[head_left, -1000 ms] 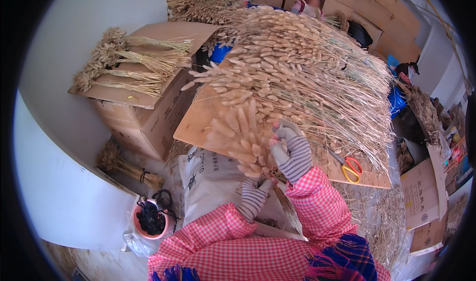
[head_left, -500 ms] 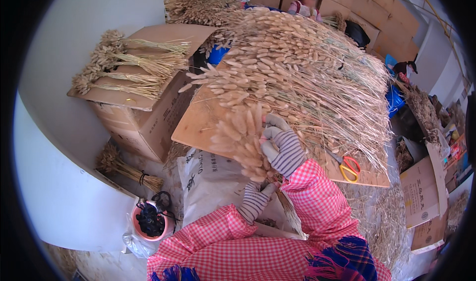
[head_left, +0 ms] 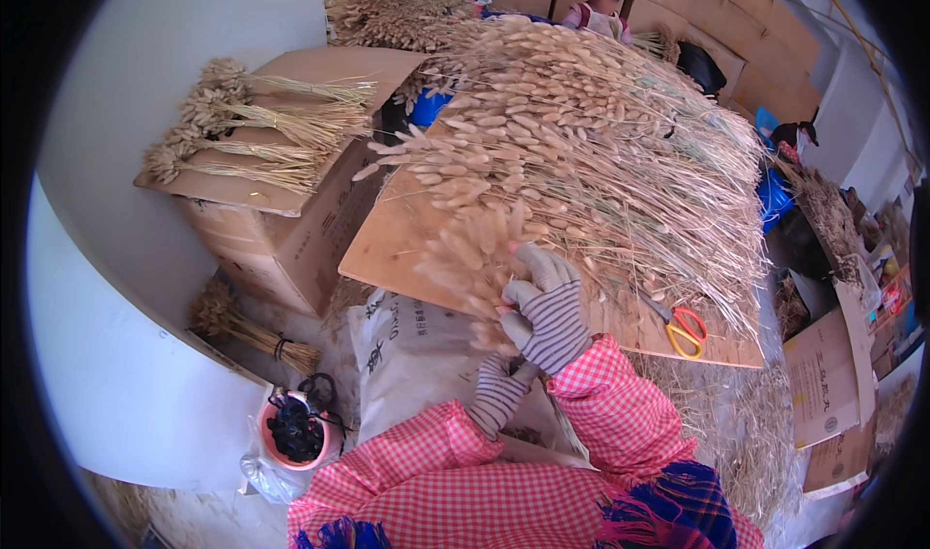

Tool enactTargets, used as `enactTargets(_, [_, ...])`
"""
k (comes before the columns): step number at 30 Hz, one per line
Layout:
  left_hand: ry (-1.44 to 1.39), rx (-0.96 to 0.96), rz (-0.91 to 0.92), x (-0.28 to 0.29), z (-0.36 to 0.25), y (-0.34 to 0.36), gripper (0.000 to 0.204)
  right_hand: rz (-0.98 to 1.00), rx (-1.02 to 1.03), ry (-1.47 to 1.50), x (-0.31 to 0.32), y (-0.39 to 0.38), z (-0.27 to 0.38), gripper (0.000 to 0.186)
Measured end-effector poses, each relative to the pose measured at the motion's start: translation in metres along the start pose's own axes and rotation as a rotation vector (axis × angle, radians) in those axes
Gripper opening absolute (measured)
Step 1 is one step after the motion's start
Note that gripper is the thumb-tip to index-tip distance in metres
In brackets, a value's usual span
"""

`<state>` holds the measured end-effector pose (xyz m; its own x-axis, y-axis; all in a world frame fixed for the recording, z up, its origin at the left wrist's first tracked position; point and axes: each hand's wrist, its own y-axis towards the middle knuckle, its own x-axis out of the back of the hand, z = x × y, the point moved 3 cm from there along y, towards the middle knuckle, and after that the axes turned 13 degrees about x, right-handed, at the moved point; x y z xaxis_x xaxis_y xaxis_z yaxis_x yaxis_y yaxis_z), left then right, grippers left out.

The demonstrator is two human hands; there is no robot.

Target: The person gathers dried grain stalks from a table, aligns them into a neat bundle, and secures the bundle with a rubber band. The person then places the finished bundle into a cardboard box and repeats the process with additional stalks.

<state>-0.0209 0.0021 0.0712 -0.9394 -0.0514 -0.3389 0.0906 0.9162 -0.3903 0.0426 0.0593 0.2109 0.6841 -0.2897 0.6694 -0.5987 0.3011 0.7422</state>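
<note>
A bunch of fluffy dried bunny tail grass [head_left: 475, 259] is held up before me, its heads blurred. Low on that bunch, around the stems, closes my left hand [head_left: 499, 391] in a striped glove with bare fingertips. My right hand [head_left: 547, 307], gloved alike, has its fingers bent against the right side of the heads. The stem ends are mostly hidden behind my hands and right sleeve. Beyond them, a large heap of the same dried grass [head_left: 581, 152] covers most of the wooden board [head_left: 387, 244], heads to the left and stems to the right.
Scissors [head_left: 686, 332] with red and yellow handles lie at the board's near right edge. At left, tied bunches [head_left: 262, 128] rest on a cardboard box [head_left: 271, 249]. A pink bucket [head_left: 329, 442] of black ties and a white sack [head_left: 417, 355] stand below. Two people work farther off.
My right hand has shifted slightly down and left along the bunch, its fingers now straighter against the heads. The left hand has stayed nearly in place on the stems.
</note>
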Motion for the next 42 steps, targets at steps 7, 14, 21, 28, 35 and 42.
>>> enactTargets(7, [-0.052,-0.027,0.018,-0.003,-0.005,-0.006,0.013,-0.012,-0.232,0.383,-0.006,-0.005,-0.011,0.018])
enactTargets(14, [-0.077,0.014,-0.101,0.008,-0.004,0.002,0.017,-0.198,-0.252,0.26,0.012,-0.041,-0.013,0.017])
enactTargets(21, [-0.122,-0.053,-0.022,0.006,0.007,0.006,0.015,0.007,-0.096,-0.049,-0.008,-0.075,-0.001,0.025])
enactTargets(28, [-0.089,0.016,-0.014,0.004,0.013,0.004,0.015,0.029,-0.197,0.07,-0.008,-0.071,-0.004,0.018])
enactTargets(35, [-0.029,-0.044,0.01,0.0,0.009,-0.003,0.012,0.009,-0.47,0.392,-0.023,-0.082,-0.015,0.022])
enactTargets(42, [-0.022,0.018,0.03,-0.001,0.006,-0.003,0.005,-0.096,-0.558,0.574,-0.026,-0.09,-0.017,0.015])
